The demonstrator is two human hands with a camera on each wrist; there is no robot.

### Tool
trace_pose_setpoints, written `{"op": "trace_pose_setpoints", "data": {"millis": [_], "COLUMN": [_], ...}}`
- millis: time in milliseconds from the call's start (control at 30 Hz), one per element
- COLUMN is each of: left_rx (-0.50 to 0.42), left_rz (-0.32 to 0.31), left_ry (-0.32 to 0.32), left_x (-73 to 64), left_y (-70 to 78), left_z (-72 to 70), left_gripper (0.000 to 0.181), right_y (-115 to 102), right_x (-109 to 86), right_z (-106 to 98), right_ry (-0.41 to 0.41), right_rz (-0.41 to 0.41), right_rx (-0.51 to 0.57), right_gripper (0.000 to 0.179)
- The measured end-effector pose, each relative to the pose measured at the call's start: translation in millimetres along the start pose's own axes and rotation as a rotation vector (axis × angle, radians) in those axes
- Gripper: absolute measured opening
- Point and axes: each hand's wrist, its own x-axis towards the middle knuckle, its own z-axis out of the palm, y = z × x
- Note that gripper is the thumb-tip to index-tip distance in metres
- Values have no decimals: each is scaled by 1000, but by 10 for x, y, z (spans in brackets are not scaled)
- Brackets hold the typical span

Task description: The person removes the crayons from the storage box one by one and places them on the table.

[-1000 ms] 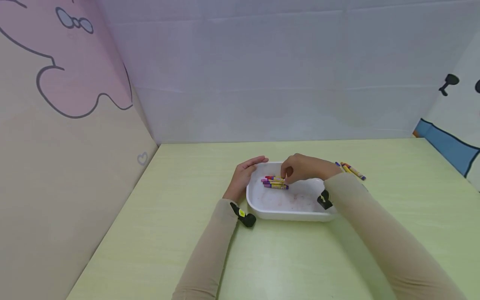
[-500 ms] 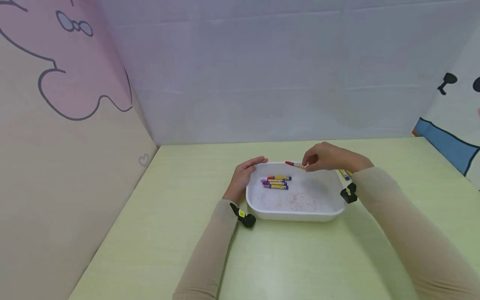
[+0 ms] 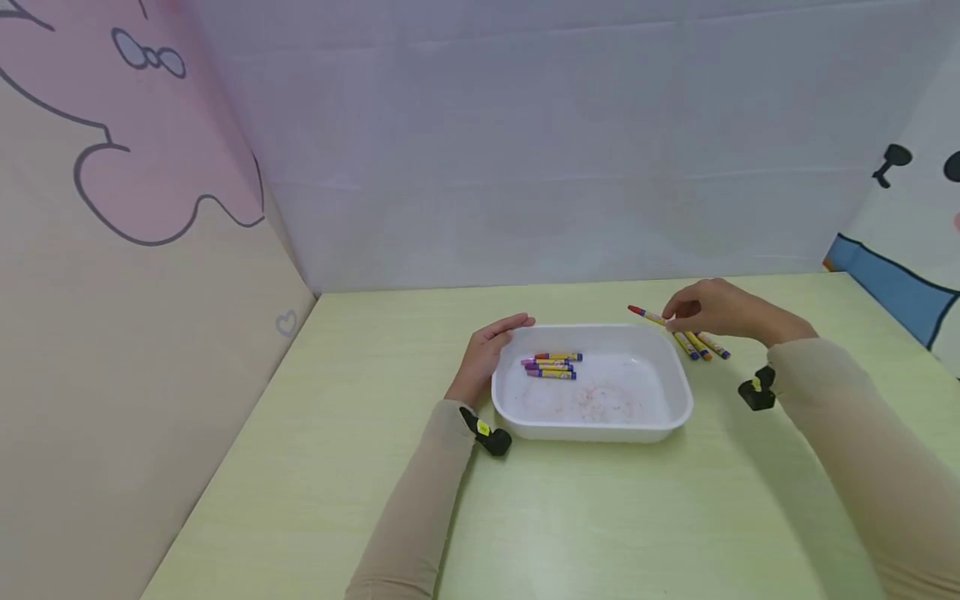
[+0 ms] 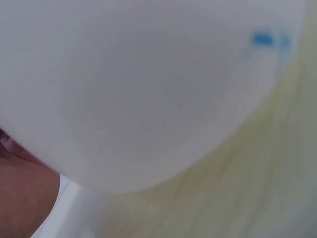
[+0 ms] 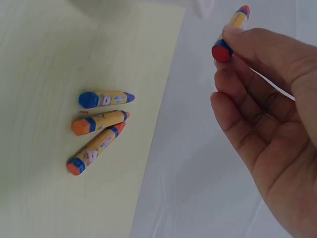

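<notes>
My right hand (image 3: 720, 308) pinches a red crayon (image 3: 643, 314) with a yellow wrapper between thumb and fingertips, beyond the tray's far right corner. In the right wrist view the held crayon (image 5: 239, 20) has its flat red end toward the camera. Below that hand a blue crayon (image 5: 106, 98) and two orange crayons (image 5: 101, 122) lie side by side on the table. My left hand (image 3: 480, 358) rests against the left side of the white tray (image 3: 592, 434), its fingers stretched along the far left corner. Several red, pink and purple crayons (image 3: 553, 367) lie in the tray's left half.
The pale wooden table (image 3: 600, 517) extends around the tray and meets a white backdrop (image 3: 525, 167) at its far edge. Printed side panels stand left and right. Reddish marks (image 3: 603, 402) show on the tray floor. Each wrist wears a small black camera (image 3: 757, 389).
My right hand has lifted the red crayon from the group in the tray and carried it right, past the far rim, toward the crayons on the table. The left hand stays at the tray.
</notes>
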Motion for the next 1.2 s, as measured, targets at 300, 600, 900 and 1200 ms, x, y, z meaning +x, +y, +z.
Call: {"op": "trace_pose_setpoints", "data": {"millis": [300, 600, 900, 1200], "left_rx": [4, -17, 1, 11], "left_rz": [-1, -6, -18, -19], "left_ry": [-5, -15, -12, -7], "left_x": [6, 5, -5, -22], "left_y": [-3, -18, -19, 6], "left_z": [0, -14, -19, -5], "left_gripper": [35, 34, 34, 34], "right_y": [350, 654, 826, 860], "right_x": [-125, -265, -375, -414], "right_z": [36, 111, 213, 261], "right_ry": [45, 48, 41, 14], "right_rz": [68, 199, 239, 255], "right_rx": [-16, -4, -12, -15], "right_gripper": [22, 27, 23, 23]}}
